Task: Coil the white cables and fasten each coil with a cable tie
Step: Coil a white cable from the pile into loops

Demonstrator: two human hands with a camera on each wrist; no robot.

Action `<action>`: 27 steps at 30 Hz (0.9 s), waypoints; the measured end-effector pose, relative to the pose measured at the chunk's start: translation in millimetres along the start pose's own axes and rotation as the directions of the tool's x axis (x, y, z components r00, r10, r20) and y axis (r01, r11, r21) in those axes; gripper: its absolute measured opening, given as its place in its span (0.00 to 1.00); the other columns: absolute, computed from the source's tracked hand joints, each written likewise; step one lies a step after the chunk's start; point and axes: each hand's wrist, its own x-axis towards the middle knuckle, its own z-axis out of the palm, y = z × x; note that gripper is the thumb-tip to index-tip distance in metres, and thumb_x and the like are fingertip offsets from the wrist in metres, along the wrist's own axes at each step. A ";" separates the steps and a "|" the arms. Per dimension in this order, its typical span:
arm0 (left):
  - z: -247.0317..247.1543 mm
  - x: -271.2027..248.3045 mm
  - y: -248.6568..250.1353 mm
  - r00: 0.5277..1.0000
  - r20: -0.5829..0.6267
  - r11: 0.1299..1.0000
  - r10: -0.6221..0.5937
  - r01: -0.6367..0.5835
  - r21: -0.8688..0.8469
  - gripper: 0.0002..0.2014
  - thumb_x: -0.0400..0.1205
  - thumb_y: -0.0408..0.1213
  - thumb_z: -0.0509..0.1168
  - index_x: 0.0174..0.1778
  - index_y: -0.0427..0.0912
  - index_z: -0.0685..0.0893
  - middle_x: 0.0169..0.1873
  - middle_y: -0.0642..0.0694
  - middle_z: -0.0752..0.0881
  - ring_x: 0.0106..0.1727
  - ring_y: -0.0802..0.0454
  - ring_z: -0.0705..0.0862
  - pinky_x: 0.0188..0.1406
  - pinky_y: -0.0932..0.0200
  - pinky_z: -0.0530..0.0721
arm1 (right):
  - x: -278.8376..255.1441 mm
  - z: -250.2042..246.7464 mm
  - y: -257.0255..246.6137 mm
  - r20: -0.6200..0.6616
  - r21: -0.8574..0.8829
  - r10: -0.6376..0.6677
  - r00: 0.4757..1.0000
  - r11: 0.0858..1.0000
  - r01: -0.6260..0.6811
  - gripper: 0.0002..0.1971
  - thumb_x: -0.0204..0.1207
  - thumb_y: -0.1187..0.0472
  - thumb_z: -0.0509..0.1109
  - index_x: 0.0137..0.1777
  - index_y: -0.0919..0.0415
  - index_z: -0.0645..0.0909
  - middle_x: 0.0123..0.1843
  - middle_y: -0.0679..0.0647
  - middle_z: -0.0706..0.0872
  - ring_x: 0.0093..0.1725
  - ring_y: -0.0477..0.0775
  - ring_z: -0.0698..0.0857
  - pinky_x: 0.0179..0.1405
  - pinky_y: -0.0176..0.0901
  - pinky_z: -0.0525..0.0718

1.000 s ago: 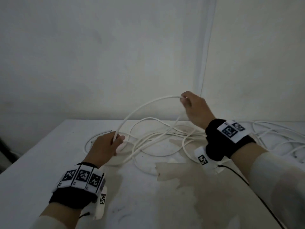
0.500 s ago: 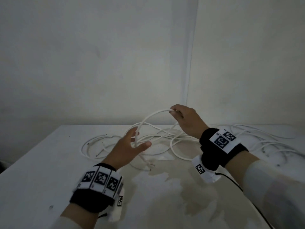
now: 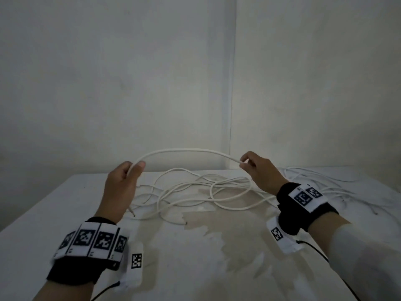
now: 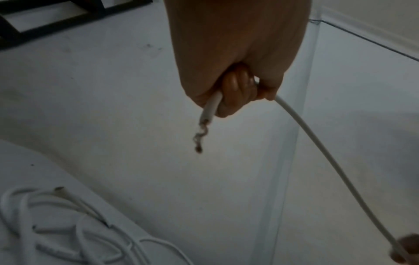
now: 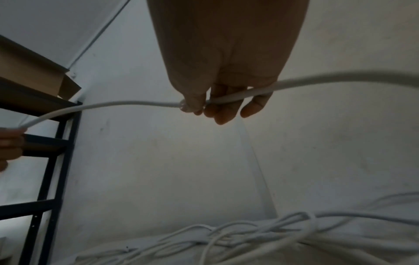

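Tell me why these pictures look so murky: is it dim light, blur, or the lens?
Mostly dim light: the head view is grey and grainy, though the raised cable between the left hand and right hand reads clearly. In the left wrist view the cable's bare twisted end is soft with blur. In the right wrist view the wide lens bends the wall corner, and the cable pile is smeared.

A white table [image 3: 65, 213] with a patch of worn, brownish surface [image 3: 227, 231] stands in the corner of pale walls [image 3: 108, 83], and a dark metal shelving frame [image 5: 52, 161] bearing a cardboard box [image 5: 29, 78] stands beside it.
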 end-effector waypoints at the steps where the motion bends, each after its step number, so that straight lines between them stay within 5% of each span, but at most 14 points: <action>1: -4.6 0.4 0.1 1.000 -0.022 1.000 -0.008 0.008 0.010 0.18 0.83 0.40 0.61 0.28 0.40 0.68 0.22 0.44 0.65 0.24 0.50 0.62 0.27 0.57 0.61 | -3.2 -1.1 4.3 -0.010 -0.024 -0.006 1.000 1.000 0.006 0.05 0.81 0.61 0.61 0.47 0.62 0.75 0.26 0.55 0.73 0.27 0.54 0.69 0.32 0.45 0.67; 5: -7.3 0.5 2.9 0.987 0.050 0.974 -0.154 0.160 -0.157 0.17 0.85 0.32 0.52 0.29 0.39 0.74 0.13 0.55 0.66 0.14 0.60 0.60 0.15 0.71 0.58 | -5.5 -1.2 13.9 0.020 -0.217 -0.023 1.000 0.976 0.027 0.09 0.84 0.60 0.57 0.54 0.64 0.76 0.33 0.49 0.75 0.35 0.56 0.73 0.39 0.45 0.68; 8: 2.1 -3.9 13.4 0.983 0.114 0.966 -0.145 0.165 -0.199 0.17 0.85 0.28 0.47 0.35 0.39 0.78 0.17 0.51 0.67 0.12 0.64 0.59 0.13 0.72 0.57 | -5.5 4.5 14.7 0.051 -0.430 -0.108 0.993 0.895 0.120 0.12 0.84 0.56 0.56 0.51 0.62 0.79 0.38 0.54 0.81 0.38 0.60 0.79 0.39 0.45 0.67; 10: 8.8 -8.3 19.2 0.990 0.128 0.980 -0.067 0.089 -0.179 0.16 0.87 0.32 0.49 0.41 0.45 0.80 0.20 0.50 0.68 0.15 0.63 0.61 0.14 0.69 0.59 | -8.3 14.6 14.2 0.079 -0.536 -0.241 0.967 0.808 0.245 0.16 0.79 0.54 0.56 0.38 0.60 0.80 0.28 0.53 0.81 0.25 0.57 0.81 0.27 0.43 0.66; 12: 16.5 -11.5 21.9 0.988 0.157 0.991 0.015 0.006 -0.133 0.13 0.87 0.39 0.51 0.48 0.51 0.81 0.22 0.49 0.68 0.17 0.62 0.62 0.15 0.68 0.61 | -9.2 23.7 8.4 0.135 -0.582 -0.236 0.962 0.767 0.270 0.16 0.72 0.54 0.54 0.30 0.57 0.79 0.21 0.50 0.77 0.16 0.53 0.76 0.19 0.38 0.61; 16: 34.0 -10.0 17.0 0.989 0.143 0.997 0.034 -0.024 -0.078 0.14 0.87 0.37 0.49 0.54 0.53 0.81 0.25 0.47 0.68 0.18 0.62 0.64 0.17 0.72 0.63 | -15.4 41.8 -1.3 0.215 -0.577 -0.331 0.919 0.716 0.392 0.15 0.72 0.53 0.57 0.31 0.54 0.82 0.21 0.48 0.79 0.15 0.50 0.76 0.15 0.34 0.69; 19: 42.6 -8.3 11.6 0.989 0.145 0.999 -0.010 0.017 -0.046 0.19 0.85 0.32 0.48 0.52 0.55 0.83 0.26 0.48 0.70 0.19 0.62 0.65 0.22 0.66 0.64 | -19.7 48.4 -6.8 0.270 -0.508 -0.391 0.880 0.718 0.475 0.09 0.71 0.53 0.61 0.37 0.51 0.83 0.24 0.47 0.82 0.18 0.50 0.80 0.16 0.36 0.74; 23: 52.8 -8.4 7.5 0.974 0.210 0.995 0.084 -0.093 0.034 0.11 0.86 0.38 0.53 0.53 0.52 0.81 0.27 0.49 0.73 0.22 0.63 0.71 0.24 0.72 0.69 | -21.6 54.9 -9.6 0.308 -0.434 -0.470 0.827 0.704 0.562 0.06 0.73 0.57 0.64 0.38 0.54 0.80 0.31 0.51 0.83 0.24 0.57 0.83 0.20 0.41 0.76; 24: 55.5 -8.3 6.6 0.968 0.226 0.989 0.111 -0.129 0.066 0.11 0.86 0.39 0.53 0.53 0.52 0.81 0.26 0.49 0.73 0.23 0.63 0.72 0.24 0.73 0.68 | -23.3 54.9 -13.1 0.317 -0.437 -0.486 0.815 0.687 0.580 0.02 0.69 0.61 0.71 0.37 0.55 0.80 0.31 0.52 0.83 0.25 0.56 0.82 0.21 0.40 0.76; 27: 62.8 -6.8 1.2 0.956 0.261 0.974 0.135 -0.176 0.140 0.11 0.86 0.40 0.53 0.55 0.54 0.81 0.26 0.49 0.73 0.26 0.61 0.71 0.27 0.71 0.69 | -26.9 56.1 -24.2 0.304 -0.422 -0.570 0.763 0.637 0.644 0.14 0.54 0.70 0.82 0.35 0.56 0.82 0.31 0.51 0.81 0.25 0.54 0.80 0.23 0.36 0.72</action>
